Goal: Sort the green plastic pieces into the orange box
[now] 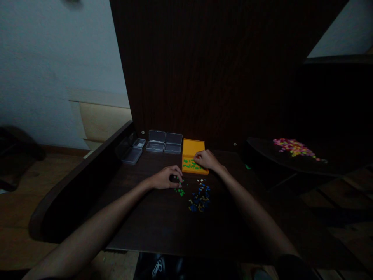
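Note:
My left hand is low over the dark tabletop, thumb and fingers curled toward each other in a pinch beside a small heap of green pieces. Whatever lies between those fingertips is too small to name. My right hand reaches over the right side of an open yellow box, its fingers drawn together; anything in them is hidden. Scattered inside the box's near half are small flat green pieces. Closer to me than the box lies a loose pile of blue, black and tan pieces, with a few pale pieces at its far edge.
Clear plastic cases with raised lids stand left of the yellow box. Another clear case rests by the raised left side panel. A tall dark board rises behind. Pink and yellow pieces cover part of a surface at right.

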A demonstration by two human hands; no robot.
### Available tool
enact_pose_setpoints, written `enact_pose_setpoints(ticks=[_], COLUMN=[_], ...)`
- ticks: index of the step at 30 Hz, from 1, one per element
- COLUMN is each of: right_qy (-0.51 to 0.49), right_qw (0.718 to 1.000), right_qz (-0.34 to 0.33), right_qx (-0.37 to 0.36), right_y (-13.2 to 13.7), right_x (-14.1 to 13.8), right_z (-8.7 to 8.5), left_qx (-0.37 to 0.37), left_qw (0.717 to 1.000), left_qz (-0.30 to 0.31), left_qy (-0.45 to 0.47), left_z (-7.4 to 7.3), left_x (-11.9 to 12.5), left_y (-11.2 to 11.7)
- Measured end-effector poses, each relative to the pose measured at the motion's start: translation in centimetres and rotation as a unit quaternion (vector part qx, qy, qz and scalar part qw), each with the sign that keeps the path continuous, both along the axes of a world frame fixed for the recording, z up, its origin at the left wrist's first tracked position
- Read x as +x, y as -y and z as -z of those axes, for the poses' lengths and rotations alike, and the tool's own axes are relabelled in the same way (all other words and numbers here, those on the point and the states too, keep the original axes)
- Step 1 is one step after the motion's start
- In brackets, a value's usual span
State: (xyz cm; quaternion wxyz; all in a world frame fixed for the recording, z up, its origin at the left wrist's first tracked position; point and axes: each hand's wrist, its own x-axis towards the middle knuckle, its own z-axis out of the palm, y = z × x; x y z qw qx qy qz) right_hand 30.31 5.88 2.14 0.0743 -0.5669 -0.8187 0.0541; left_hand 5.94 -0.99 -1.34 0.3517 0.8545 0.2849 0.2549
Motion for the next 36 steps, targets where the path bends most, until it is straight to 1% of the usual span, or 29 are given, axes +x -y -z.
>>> enact_pose_setpoints(ticks=[6, 11, 17, 25, 32, 36], right_qy=[-0.018, -0.024, 0.004, 0.032, 0.060, 0.066], right_qw=[0.999, 0.999, 0.999, 0.998, 0.996, 0.997], right_qz=[-0.029, -0.045, -0.041, -0.060, -0.063, -0.045], right_qx=[0.008, 0.005, 0.005, -0.006, -0.006, -0.004], right_y=[0.2, 0.5, 0.5, 0.0, 0.2, 0.3], right_x=[0.9, 0.1, -0.8, -1.3, -1.4, -0.9], right_z=[0.2, 0.3, 0.3, 0.2, -0.3, -0.9], left_qx=[0.002, 0.006, 0.002, 0.004, -0.002, -0.005], left_qw=[1.000, 1.000, 1.000, 1.000, 1.000, 1.000], left_qz=[0.001, -0.001, 0.000, 0.003, 0.004, 0.006], left_qy=[0.002, 0.003, -0.001, 0.002, 0.006, 0.005], left_z=[0.0, 0.0, 0.1, 0.1, 0.2, 0.1], left_x=[0.0, 0.0, -0.1, -0.2, -0.2, -0.2], left_y=[0.0, 0.0, -0.1, -0.1, -0.2, -0.2])
